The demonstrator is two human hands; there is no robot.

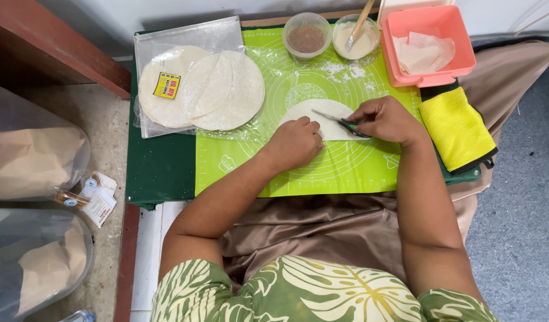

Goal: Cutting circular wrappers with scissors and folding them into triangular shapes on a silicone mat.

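Observation:
A folded white flatbread sheet [319, 113] lies on the green silicone mat [346, 173]. My left hand [295, 143] presses down on its near left part with curled fingers. My right hand [384, 119] grips dark-handled scissors [340, 121], whose blades lie across the sheet, pointing left. A stack of round white flatbreads [215, 89] rests on a clear plastic bag [191, 42] at the mat's far left.
At the back stand a clear bowl of brown filling [307, 37], a bowl of white paste with a wooden stick [358, 36], and a pink box [426, 45] holding cut pieces. A yellow cloth [456, 128] lies to the right. Clear bags [30, 155] sit on the floor at left.

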